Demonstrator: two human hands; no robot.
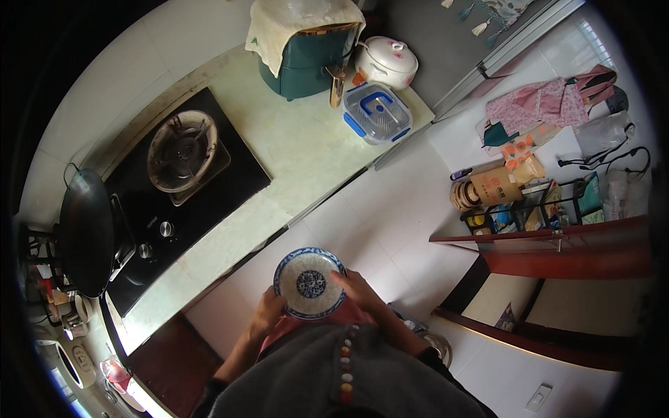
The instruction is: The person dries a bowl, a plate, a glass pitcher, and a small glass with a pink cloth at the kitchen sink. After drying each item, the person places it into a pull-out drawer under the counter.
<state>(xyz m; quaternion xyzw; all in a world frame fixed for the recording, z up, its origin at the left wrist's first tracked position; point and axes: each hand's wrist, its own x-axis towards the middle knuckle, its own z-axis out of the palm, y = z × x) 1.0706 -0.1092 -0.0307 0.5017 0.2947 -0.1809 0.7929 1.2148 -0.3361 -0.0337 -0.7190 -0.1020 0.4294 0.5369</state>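
Observation:
A blue-and-white patterned ceramic plate (pixel 311 285) is held level in front of my body. My left hand (pixel 272 308) grips its lower left rim, with the fingers hidden beneath. On the opposite side, my right hand (pixel 354 287) has its thumb over the rim and its fingers out of sight. Below the plate shows some pink cloth (pixel 292 325) against my dark top.
Ahead, a counter (pixel 261 128) carries a gas stove burner (pixel 183 151), a black wok (pixel 86 232), a green air fryer (pixel 308 60), a lidded white pot (pixel 387 61) and a clear container with blue clips (pixel 377 112). An open red cabinet door (pixel 575 253) juts out at right.

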